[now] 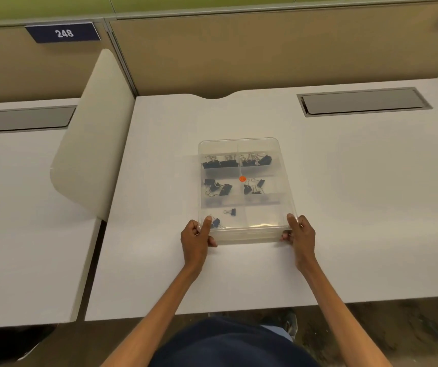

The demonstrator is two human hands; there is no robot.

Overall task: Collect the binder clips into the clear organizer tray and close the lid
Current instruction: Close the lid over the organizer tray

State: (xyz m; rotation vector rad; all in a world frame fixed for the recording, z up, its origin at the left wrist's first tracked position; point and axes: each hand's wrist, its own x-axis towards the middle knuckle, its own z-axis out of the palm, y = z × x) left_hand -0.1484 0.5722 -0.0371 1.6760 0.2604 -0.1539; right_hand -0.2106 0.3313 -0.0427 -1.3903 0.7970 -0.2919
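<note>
Head view, looks nearly done — the binder clips [222, 163] sit in compartments of the clear organizer tray [247, 237] mid-table [345, 207], the lid [263, 217] seems laid on top, and the left hand [195, 239] and right hand [301, 234] each pinch a near corner, probably pressing it shut.

Hands [195, 237] gripping tray [264, 215] (clips [223, 189] inside)

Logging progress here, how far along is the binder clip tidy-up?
Done: binder clips sit in compartments of the clear organizer tray, lid laid on top. In hand: left hand and right hand grip the near corners. Left: whether it's snapped fully shut, I cannot tell.
</note>
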